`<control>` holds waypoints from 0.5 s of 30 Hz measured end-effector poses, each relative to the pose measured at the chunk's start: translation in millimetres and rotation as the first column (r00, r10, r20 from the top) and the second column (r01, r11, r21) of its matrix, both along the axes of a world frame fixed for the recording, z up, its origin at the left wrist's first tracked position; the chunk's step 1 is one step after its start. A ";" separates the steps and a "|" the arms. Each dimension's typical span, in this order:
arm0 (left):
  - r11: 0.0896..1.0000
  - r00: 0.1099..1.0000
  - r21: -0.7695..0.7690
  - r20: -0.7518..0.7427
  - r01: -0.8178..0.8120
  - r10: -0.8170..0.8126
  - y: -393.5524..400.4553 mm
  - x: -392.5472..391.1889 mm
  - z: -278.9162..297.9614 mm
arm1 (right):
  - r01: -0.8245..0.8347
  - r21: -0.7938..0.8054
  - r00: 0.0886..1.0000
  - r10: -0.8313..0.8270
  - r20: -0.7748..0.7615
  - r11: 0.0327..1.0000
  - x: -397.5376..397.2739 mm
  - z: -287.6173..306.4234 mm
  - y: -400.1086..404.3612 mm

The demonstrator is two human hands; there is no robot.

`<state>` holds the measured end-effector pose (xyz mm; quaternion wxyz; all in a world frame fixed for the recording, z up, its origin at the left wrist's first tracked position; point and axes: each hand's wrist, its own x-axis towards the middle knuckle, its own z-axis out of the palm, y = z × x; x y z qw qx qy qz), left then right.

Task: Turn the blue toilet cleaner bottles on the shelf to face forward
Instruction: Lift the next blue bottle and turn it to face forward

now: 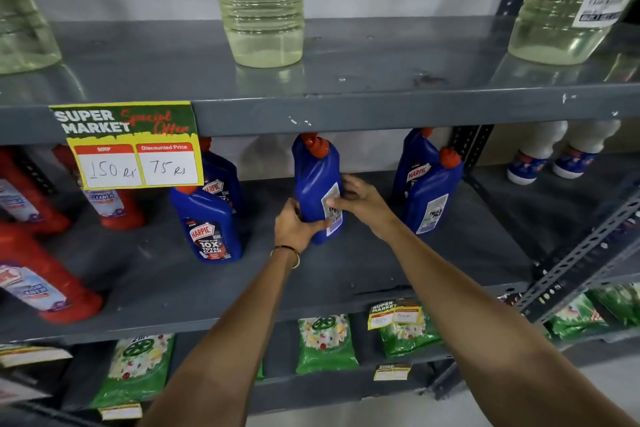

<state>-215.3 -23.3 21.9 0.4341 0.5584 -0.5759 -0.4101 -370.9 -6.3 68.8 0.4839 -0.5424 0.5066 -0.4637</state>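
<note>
Centre frame, middle grey metal shelf (346, 274): both hands on one blue plastic toilet cleaner bottle with red cap (317, 184), upright, back label showing toward lower right. Left hand (294, 227) fingers wrapped round its lower left side; right hand (360, 199) fingers closed over the label edge. Left-of-centre blue Harpic bottle (209, 229) faces front. Right-of-centre blue bottle (431, 199) shows its back label.

Bare shelf (346, 274) between blue bottles (207, 229)
</note>
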 end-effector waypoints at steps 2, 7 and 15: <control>0.998 0.995 -0.039 0.086 -0.043 0.046 7.1 -5.9 0.8 | 0.000 0.012 0.999 0.000 -0.036 1.000 9.1 -3.8 0.0; 0.992 0.980 -0.119 0.190 -0.032 0.054 17.4 -10.2 1.3 | 0.085 0.002 0.992 -0.085 -0.088 0.996 21.5 -7.4 -1.9; 0.865 0.866 0.252 -0.381 0.434 -0.323 -7.3 37.4 10.7 | -0.097 0.012 0.993 0.096 0.064 0.995 0.2 -2.9 4.4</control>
